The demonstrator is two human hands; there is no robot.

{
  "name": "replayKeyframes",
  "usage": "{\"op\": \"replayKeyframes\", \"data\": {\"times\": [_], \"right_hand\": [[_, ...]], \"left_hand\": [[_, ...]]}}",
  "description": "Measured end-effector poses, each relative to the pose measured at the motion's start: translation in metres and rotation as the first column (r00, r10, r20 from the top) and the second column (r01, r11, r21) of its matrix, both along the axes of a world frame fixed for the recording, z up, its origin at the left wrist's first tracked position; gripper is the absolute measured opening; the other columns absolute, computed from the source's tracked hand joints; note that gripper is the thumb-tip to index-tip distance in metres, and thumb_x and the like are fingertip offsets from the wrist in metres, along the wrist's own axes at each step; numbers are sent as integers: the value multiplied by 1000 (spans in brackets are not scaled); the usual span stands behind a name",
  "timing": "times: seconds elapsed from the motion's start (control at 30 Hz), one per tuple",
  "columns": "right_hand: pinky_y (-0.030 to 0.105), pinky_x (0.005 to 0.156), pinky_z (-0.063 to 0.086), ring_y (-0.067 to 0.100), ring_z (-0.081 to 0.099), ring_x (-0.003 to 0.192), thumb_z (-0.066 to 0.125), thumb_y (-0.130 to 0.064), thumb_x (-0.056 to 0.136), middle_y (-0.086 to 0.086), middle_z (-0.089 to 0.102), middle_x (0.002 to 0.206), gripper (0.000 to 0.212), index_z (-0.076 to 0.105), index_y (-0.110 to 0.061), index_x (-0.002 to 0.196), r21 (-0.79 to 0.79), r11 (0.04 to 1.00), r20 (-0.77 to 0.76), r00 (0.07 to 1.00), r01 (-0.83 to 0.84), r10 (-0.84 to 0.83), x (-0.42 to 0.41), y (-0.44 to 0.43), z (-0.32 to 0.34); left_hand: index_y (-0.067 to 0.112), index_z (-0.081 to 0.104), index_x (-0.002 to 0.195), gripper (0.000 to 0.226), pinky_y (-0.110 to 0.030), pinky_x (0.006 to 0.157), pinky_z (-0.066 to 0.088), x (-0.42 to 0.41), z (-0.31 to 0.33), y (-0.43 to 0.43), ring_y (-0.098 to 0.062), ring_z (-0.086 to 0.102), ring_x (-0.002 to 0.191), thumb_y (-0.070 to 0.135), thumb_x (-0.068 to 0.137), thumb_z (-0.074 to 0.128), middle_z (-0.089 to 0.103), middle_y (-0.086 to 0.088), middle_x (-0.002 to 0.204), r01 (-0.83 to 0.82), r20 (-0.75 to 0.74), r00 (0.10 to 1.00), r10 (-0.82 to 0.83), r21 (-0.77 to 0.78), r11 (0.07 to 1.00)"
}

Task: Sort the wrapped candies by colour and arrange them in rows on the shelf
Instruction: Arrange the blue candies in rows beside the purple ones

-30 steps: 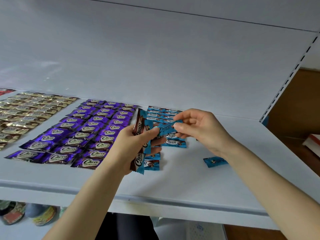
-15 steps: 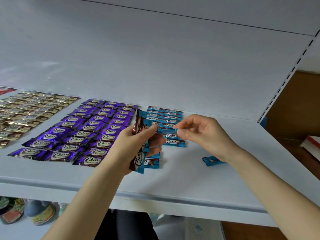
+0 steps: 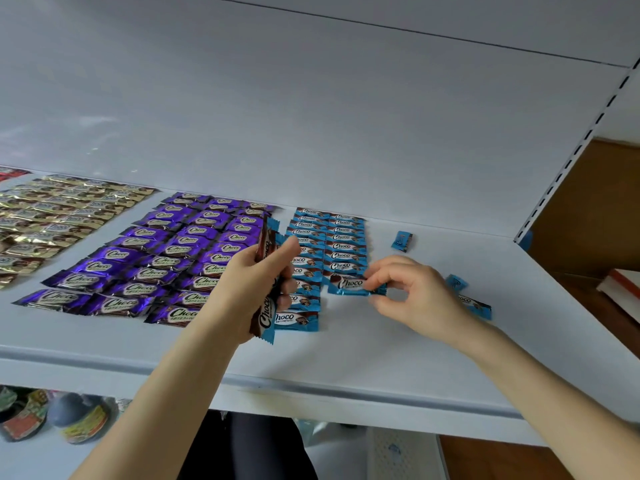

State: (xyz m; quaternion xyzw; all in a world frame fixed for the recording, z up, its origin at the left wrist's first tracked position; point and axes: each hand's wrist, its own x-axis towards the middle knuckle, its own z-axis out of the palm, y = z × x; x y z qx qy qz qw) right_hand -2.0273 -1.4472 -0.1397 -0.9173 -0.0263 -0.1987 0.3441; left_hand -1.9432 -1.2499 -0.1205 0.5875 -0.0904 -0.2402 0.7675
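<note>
White shelf [image 3: 346, 362]: left hand [image 3: 247, 289] grips an upright bundle of blue foil-wrapped candies [image 3: 267, 318]; right hand [image 3: 419, 297] pinches one blue wrapped candy [image 3: 348, 284] at the near end of the blue candy rows [image 3: 343, 244]. Farther left lie purple candy rows [image 3: 166, 258], then gold candy rows [image 3: 52, 216].

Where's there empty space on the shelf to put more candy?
Bare shelf runs along the front edge below the rows, and right of the blue rows, around three loose blue candies. Crowded leftward: purple rows, gold rows.

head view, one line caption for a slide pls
Right hand pinches a blue candy at the blue rows on the shelf; left hand grips a stack of more.
</note>
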Motion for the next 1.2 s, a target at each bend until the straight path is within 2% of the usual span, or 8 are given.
{"op": "replayKeyframes", "data": {"times": [0.1, 0.2, 0.37, 0.5, 0.63, 0.9, 1.03, 1.2], "right_hand": [[5, 80, 38, -2, 56, 86, 69, 1, 74, -16, 59, 89, 10, 71, -7, 79, -146, 989, -88, 996, -6, -7, -1, -4, -8], [3, 81, 38, -2, 55, 88, 69, -3, 77, -10, 61, 89, 6, 73, -6, 81, -179, 984, -108, 994, -13, -6, -3, -4, -11], [7, 79, 38, 6, 55, 91, 70, -4, 77, -1, 68, 89, 9, 74, -10, 82, -259, 965, -78, 997, -32, 12, 0, -7, -14], [15, 79, 41, 9, 58, 87, 69, -2, 77, 2, 69, 91, 11, 74, -9, 85, -259, 965, -84, 996, -44, 22, 4, -6, -13], [25, 86, 41, 18, 60, 94, 66, -4, 81, 4, 68, 97, 12, 72, -6, 91, -257, 966, -104, 995, -39, 13, 8, -4, -10], [18, 88, 39, 15, 57, 99, 65, -9, 83, 2, 66, 103, 14, 71, -7, 96, -235, 972, -114, 993, -5, -22, 13, -2, -13], [20, 83, 42, 15, 59, 92, 66, -10, 83, -1, 67, 94, 9, 72, -8, 90, -207, 978, -62, 997, 23, -36, 11, -3, -14], [21, 81, 41, 18, 59, 91, 66, -10, 83, 4, 67, 93, 9, 71, -7, 90, -243, 969, -63, 996, 45, -62, 11, -4, -16]], "left_hand": [[6, 59, 92, 24, -15, 33, 30, 5, 1, -2, -6, 39, 39, 29, 90, 55, 45, 1, 56, 37, -91, 995, -41, -43, 998], [5, 57, 103, 27, -15, 31, 29, 11, 1, -3, -7, 39, 38, 27, 94, 45, 45, 2, 53, 89, -178, 978, -104, -93, 992], [0, 54, 119, 32, -18, 33, 36, 14, -2, -2, -8, 49, 44, 16, 93, 44, 56, -1, 60, 80, -158, 983, -97, -107, 991], [2, 57, 106, 18, -17, 34, 39, 8, 0, 1, -9, 53, 46, 14, 93, 51, 67, -7, 69, 18, -107, 994, -26, -80, 997], [2, 55, 104, 17, -16, 34, 40, 8, 0, 3, -9, 53, 43, 14, 93, 52, 69, -7, 68, 2, -101, 995, -10, -75, 997], [6, 55, 99, 11, -17, 35, 40, 11, -1, 4, -10, 54, 47, 14, 92, 54, 70, -9, 72, -25, -100, 995, 18, -78, 997], [6, 56, 98, 11, -17, 35, 40, 9, -1, 3, -10, 54, 46, 15, 92, 54, 70, -8, 68, -33, -95, 995, 25, -78, 996], [4, 57, 103, 15, -17, 37, 43, 10, -2, 4, -10, 57, 48, 13, 92, 52, 71, -10, 78, -25, -102, 995, 19, -63, 998]]}}
